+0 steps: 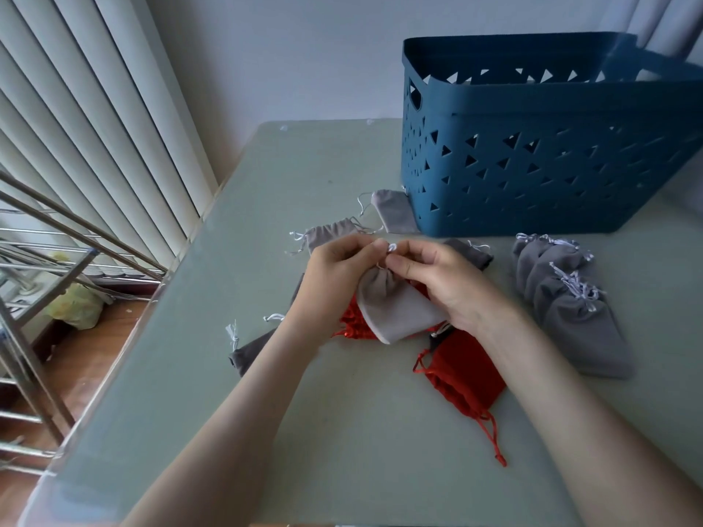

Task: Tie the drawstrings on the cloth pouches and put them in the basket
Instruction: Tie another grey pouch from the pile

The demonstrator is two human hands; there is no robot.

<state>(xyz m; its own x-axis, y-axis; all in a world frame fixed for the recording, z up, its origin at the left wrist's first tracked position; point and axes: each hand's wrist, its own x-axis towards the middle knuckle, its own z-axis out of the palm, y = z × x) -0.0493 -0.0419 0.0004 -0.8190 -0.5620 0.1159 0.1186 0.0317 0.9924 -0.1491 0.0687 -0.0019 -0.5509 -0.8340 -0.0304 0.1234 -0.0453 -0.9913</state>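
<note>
A light grey cloth pouch (395,310) hangs between my hands above the table's middle, its gathered neck upward. My left hand (336,266) and my right hand (437,277) each pinch its white drawstring (391,248) at the neck. Under it lie red pouches, one (462,374) to the right with its red cord trailing toward me. A row of dark grey pouches (567,302) with white strings lies at the right. The blue basket (540,146) stands at the back right.
More grey pouches lie loose: one (395,211) against the basket's front corner, one (331,233) behind my left hand, a dark one (247,353) at the left. A metal rack (45,268) and vertical blinds stand left of the glass table edge.
</note>
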